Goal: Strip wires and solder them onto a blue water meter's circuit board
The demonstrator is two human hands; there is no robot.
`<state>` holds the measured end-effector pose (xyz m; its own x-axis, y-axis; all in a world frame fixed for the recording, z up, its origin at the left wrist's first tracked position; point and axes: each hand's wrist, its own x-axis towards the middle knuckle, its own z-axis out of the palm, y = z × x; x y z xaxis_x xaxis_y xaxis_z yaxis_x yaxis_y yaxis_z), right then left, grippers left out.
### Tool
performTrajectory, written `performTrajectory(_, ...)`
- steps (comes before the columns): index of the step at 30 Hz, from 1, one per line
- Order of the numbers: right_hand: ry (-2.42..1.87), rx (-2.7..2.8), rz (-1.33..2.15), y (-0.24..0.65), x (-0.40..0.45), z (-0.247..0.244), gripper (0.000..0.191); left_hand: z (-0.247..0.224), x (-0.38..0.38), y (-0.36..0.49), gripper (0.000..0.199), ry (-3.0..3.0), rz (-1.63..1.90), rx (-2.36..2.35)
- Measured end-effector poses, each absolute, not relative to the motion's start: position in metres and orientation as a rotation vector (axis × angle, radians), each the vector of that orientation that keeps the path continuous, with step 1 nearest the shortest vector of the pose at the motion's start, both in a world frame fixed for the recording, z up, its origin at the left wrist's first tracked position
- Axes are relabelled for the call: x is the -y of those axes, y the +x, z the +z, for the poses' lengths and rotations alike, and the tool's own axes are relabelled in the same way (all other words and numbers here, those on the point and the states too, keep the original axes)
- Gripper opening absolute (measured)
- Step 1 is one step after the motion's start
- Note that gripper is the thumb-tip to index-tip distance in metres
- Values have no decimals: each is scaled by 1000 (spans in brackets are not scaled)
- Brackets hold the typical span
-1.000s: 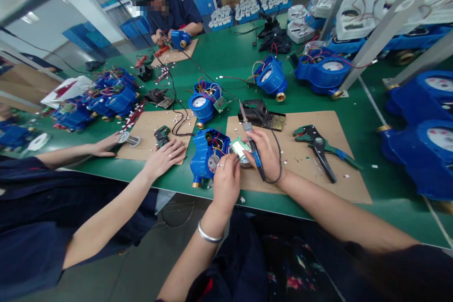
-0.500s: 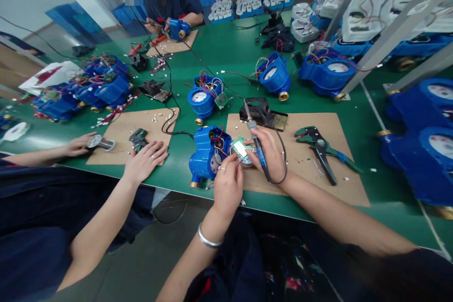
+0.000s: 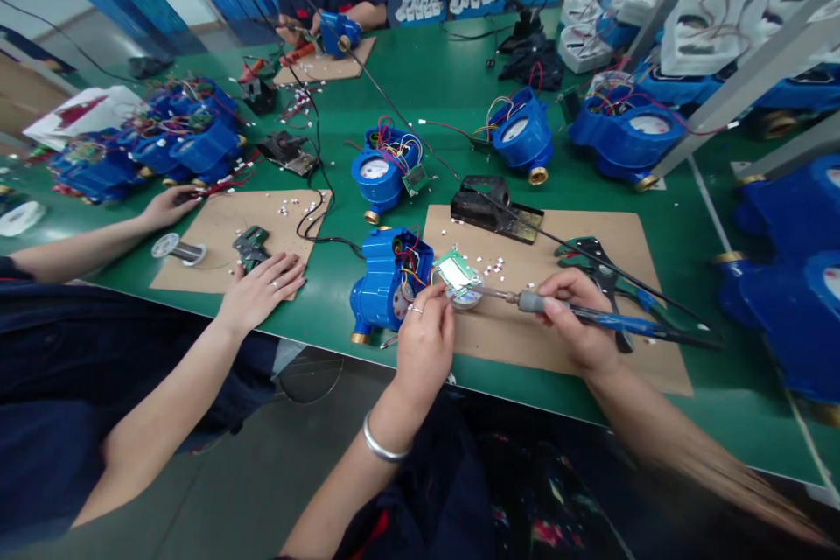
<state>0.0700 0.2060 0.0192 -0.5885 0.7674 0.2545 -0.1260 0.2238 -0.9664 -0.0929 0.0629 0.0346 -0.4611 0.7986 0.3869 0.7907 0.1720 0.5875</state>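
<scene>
My left hand (image 3: 425,332), with a ring and a silver bangle, is closed at the near left edge of a small green circuit board (image 3: 458,269) with a pale display. Wires run from that side of the board towards an open blue water meter (image 3: 377,284) with brass fittings. In my closed right hand (image 3: 577,324) lies a soldering iron (image 3: 531,303), held almost level, its tip at the board's right edge. Under the board a round, pale object (image 3: 467,301) partly shows. Any thin wire between my left fingertips is hidden.
Wire strippers (image 3: 594,267) and a black soldering iron stand (image 3: 495,206) rest on the cardboard mat (image 3: 525,350). More blue meters (image 3: 525,136) stand behind. On the left, a co-worker's hand (image 3: 266,293) lies by a solder spool (image 3: 178,250). The iron's cable crosses the table.
My right hand has moved right and swung the soldering iron from upright to nearly level, its tip now at the board. My left hand stays put. The co-worker's far hand has left the solder spool.
</scene>
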Motion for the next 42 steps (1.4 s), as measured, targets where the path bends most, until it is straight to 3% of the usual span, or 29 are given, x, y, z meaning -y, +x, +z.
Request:
performTrajectory(11,-667,1958,1314,70,-201,16,14,36,-64,-91,8,1620,1196,-2397)
performTrajectory(42,-721,1980,1331,71,-201,16,12,34,-64,-87,5,1546,1177,-2455)
